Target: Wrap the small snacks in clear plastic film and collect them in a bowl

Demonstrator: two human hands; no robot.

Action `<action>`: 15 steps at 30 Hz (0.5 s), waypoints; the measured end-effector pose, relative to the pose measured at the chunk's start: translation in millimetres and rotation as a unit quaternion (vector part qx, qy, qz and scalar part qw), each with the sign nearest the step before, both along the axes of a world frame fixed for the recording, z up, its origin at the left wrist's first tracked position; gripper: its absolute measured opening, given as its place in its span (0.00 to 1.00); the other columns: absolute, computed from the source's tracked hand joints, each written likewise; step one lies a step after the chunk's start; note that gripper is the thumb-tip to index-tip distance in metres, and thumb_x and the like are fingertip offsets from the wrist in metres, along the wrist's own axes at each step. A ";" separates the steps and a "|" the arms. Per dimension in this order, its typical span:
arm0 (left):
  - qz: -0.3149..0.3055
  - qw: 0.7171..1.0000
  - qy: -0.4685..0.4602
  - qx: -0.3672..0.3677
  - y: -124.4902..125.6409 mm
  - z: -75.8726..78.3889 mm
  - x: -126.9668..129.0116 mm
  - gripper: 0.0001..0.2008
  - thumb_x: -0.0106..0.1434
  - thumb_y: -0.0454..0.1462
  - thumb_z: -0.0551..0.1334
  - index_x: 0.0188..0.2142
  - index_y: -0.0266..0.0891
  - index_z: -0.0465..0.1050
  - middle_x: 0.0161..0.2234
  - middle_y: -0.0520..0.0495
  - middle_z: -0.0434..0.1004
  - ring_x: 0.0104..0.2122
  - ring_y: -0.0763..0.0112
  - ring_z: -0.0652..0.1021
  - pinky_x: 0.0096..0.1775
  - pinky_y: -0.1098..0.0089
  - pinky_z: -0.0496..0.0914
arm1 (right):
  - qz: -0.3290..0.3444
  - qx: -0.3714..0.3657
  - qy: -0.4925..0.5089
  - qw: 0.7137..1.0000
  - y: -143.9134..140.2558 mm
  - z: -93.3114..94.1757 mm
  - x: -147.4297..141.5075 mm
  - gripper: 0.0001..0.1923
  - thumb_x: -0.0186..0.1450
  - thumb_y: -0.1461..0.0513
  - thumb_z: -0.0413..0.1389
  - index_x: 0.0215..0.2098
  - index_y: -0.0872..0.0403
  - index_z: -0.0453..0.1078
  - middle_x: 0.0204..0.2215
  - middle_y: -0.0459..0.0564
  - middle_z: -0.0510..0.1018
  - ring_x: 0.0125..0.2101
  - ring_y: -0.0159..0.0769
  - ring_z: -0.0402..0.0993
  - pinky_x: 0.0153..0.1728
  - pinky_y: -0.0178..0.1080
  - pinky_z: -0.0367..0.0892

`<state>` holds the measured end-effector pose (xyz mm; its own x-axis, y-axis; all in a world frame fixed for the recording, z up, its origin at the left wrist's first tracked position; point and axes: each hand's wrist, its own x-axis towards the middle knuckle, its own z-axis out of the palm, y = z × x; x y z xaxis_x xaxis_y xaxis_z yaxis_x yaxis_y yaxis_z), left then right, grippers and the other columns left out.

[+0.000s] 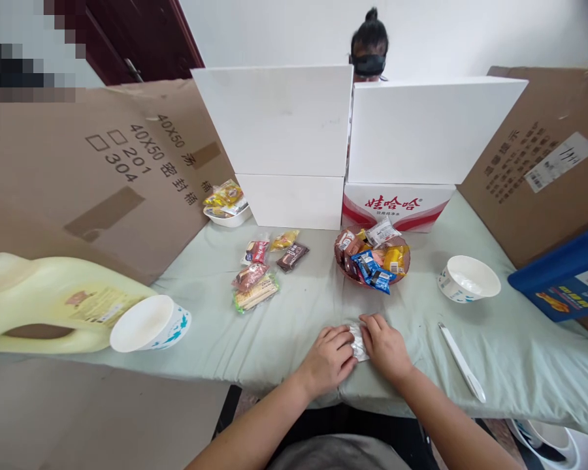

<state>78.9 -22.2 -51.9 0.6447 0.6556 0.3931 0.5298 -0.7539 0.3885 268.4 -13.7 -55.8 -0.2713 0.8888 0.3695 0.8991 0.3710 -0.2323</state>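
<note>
1. The left hand (329,358) and the right hand (385,346) are side by side at the near edge of the table (294,326). Both pinch a small silver packet (358,341) that lies between them on the green cloth.
2. A white spoon (461,361) lies to the right of the hands, a little apart.
3. On the left, a white bowl (149,323) lies tipped on its side. It touches a big yellow jug (44,303), which is lying down too.
4. Farther out in the middle are some loose snacks (262,271) on the cloth.
5. Just right of them is a red dish (372,261) full of wrapped snacks.
6. Another white bowl (468,279) stands upright on the right.
7. A small tray (228,209) with yellow packets sits at the back left.
8. White boxes (353,130) stand at the back, with brown cardboard (78,170) on both sides.
9. A person's head (368,49) shows behind the boxes.
</note>
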 end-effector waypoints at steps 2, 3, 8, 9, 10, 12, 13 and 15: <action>0.001 1.000 -0.006 -0.007 1.1 -1.2 0.1 0.06 0.66 0.37 0.59 0.34 0.40 0.74 0.44 0.46 0.77 0.53 0.59 0.72 0.52 0.57 0.64 | -0.019 0.009 -0.005 1.000 3.2 1.8 7.0 0.11 0.70 0.65 0.45 0.44 0.54 0.69 0.33 0.51 0.73 0.31 0.36 0.70 0.31 0.37 0.65; 0.002 1.000 -0.009 -0.009 1.5 -1.6 0.1 0.06 0.66 0.37 0.59 0.34 0.40 0.74 0.44 0.46 0.77 0.52 0.60 0.72 0.52 0.57 0.64 | -0.031 0.014 -0.007 0.999 4.2 3.5 10.2 0.11 0.69 0.65 0.46 0.42 0.55 0.69 0.33 0.52 0.73 0.33 0.38 0.70 0.34 0.39 0.66; 0.006 1.000 -0.018 -0.018 0.5 -0.6 0.8 0.05 0.65 0.35 0.58 0.35 0.40 0.74 0.44 0.45 0.77 0.52 0.60 0.73 0.52 0.57 0.65 | 0.002 0.043 -0.002 0.999 -3.7 12.3 10.1 0.12 0.69 0.65 0.47 0.46 0.55 0.70 0.45 0.57 0.74 0.49 0.45 0.68 0.49 0.49 0.65; 0.008 0.999 -0.024 -0.022 -0.5 0.2 1.1 0.06 0.64 0.34 0.58 0.35 0.40 0.73 0.45 0.44 0.77 0.51 0.60 0.73 0.51 0.57 0.65 | 0.042 0.047 -0.005 0.998 -7.7 11.8 6.8 0.14 0.69 0.65 0.46 0.49 0.54 0.69 0.48 0.56 0.74 0.54 0.45 0.65 0.52 0.49 0.64; 0.011 0.999 -0.031 -0.026 -1.8 1.0 1.4 0.06 0.63 0.33 0.57 0.35 0.40 0.73 0.45 0.43 0.77 0.51 0.59 0.73 0.51 0.57 0.66 | 0.083 0.047 -0.014 0.995 -12.0 10.4 3.4 0.17 0.69 0.65 0.46 0.54 0.55 0.67 0.52 0.56 0.72 0.58 0.44 0.62 0.54 0.48 0.63; 0.021 0.998 -0.049 -0.031 -4.7 2.8 1.7 0.06 0.59 0.31 0.57 0.35 0.39 0.72 0.46 0.41 0.76 0.51 0.57 0.73 0.51 0.55 0.67 | 0.143 0.036 -0.048 0.988 -20.8 5.4 -1.9 0.24 0.69 0.62 0.46 0.63 0.58 0.58 0.58 0.57 0.68 0.62 0.43 0.56 0.57 0.48 0.61; 0.025 0.998 -0.059 -0.030 -6.0 3.4 1.7 0.08 0.56 0.30 0.56 0.35 0.39 0.71 0.46 0.41 0.76 0.51 0.56 0.73 0.52 0.54 0.67 | 0.159 0.030 -0.067 0.985 -24.9 2.7 -3.0 0.28 0.69 0.59 0.47 0.65 0.60 0.53 0.61 0.58 0.66 0.63 0.43 0.54 0.58 0.48 0.60; 0.038 0.996 -0.077 -0.027 -7.6 3.9 1.3 0.12 0.53 0.28 0.55 0.36 0.39 0.70 0.44 0.41 0.76 0.52 0.55 0.72 0.52 0.53 0.67 | 0.167 0.025 -0.102 0.980 -32.9 -2.0 -1.7 0.38 0.67 0.50 0.50 0.67 0.63 0.48 0.63 0.62 0.60 0.64 0.48 0.51 0.58 0.50 0.58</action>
<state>80.2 -29.8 -48.1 0.5265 0.7235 0.4465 0.5162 -0.6894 0.5082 266.7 -46.6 -57.9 -0.6168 0.7197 0.3188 0.7513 0.6590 -0.0342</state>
